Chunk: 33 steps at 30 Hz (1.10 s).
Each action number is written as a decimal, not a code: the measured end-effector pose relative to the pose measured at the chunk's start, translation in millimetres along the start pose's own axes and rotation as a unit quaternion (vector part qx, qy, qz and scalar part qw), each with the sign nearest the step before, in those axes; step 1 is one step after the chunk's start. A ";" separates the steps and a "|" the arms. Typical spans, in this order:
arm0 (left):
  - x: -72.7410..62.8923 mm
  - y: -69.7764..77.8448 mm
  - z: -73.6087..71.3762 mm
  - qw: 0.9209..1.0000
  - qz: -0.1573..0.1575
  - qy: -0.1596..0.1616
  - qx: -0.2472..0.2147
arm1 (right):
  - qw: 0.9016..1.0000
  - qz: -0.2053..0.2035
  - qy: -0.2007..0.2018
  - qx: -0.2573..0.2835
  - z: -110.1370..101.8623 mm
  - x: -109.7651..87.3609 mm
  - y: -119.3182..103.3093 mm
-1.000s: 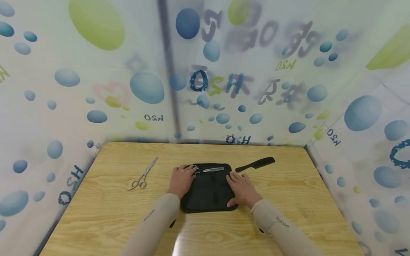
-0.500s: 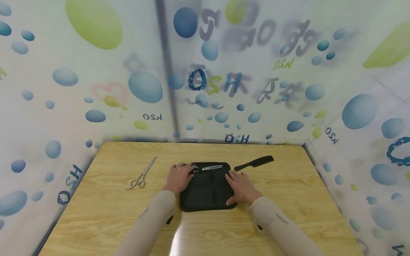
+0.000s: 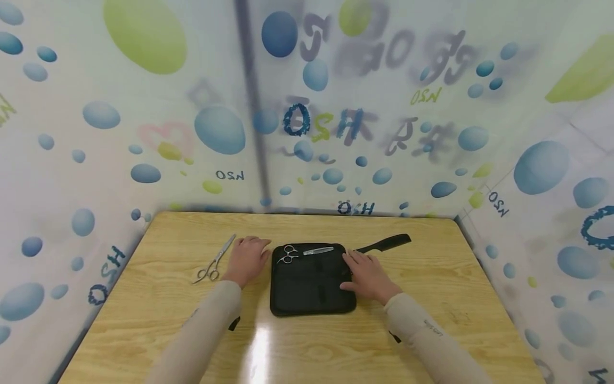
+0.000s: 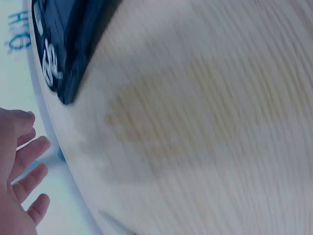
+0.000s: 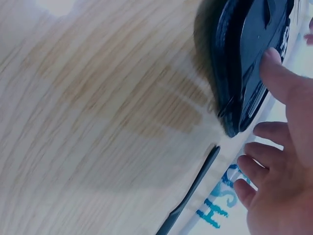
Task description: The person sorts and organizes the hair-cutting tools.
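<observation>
A flat black zip case (image 3: 312, 290) lies on the table in the middle of the head view. A pair of silver scissors (image 3: 317, 250) lies along its far edge, a dark band hiding the pivot. My left hand (image 3: 248, 260) is left of the case, apart from it, fingers loosely spread and holding nothing. Close to its left is a second pair of scissors (image 3: 213, 264) with an open loop-handled end toward me. My right hand (image 3: 368, 277) is at the case's right edge; in the right wrist view the thumb (image 5: 276, 73) overlaps the case, the fingers relaxed.
A black comb (image 3: 390, 242) lies beyond my right hand, its handle end near the fingertips. The wooden table (image 3: 307, 352) ends at a patterned curtain-like wall (image 3: 307, 160) at the back, with similar walls on both sides.
My left hand has moved left off the case's far left corner, uncovering the scissors' finger loops. My right hand has shifted slightly right along the case edge.
</observation>
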State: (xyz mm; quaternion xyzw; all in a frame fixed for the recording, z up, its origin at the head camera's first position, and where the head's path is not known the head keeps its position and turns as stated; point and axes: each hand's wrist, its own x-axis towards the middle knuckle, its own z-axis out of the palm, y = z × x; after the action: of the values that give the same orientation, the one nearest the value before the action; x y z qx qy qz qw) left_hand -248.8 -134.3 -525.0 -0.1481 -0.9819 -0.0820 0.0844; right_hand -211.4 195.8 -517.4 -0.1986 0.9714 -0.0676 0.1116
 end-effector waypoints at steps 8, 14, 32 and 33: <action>-11.4 -40.2 -18.5 0.998 -0.052 -0.007 0.027 | 0.999 0.018 0.035 -0.015 -5.2 -4.3 12.4; -22.5 -66.2 -26.0 0.993 -0.097 -0.053 0.032 | 0.998 0.030 0.053 -0.004 -9.2 -10.4 17.7; -37.7 -78.7 -26.0 0.985 -0.140 -0.095 0.028 | 0.996 0.028 0.087 -0.011 -2.4 -16.7 29.4; -38.1 -78.0 -25.4 0.986 -0.138 -0.091 0.034 | 0.996 0.028 0.087 -0.009 -2.0 -17.2 29.5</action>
State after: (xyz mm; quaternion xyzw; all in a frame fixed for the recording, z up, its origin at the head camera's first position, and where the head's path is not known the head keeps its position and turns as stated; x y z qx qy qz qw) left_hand -233.1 -223.1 -518.2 -0.0148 -0.9988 -0.0453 -0.0122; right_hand -207.5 229.7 -517.4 -0.1656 0.9831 -0.0727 0.0266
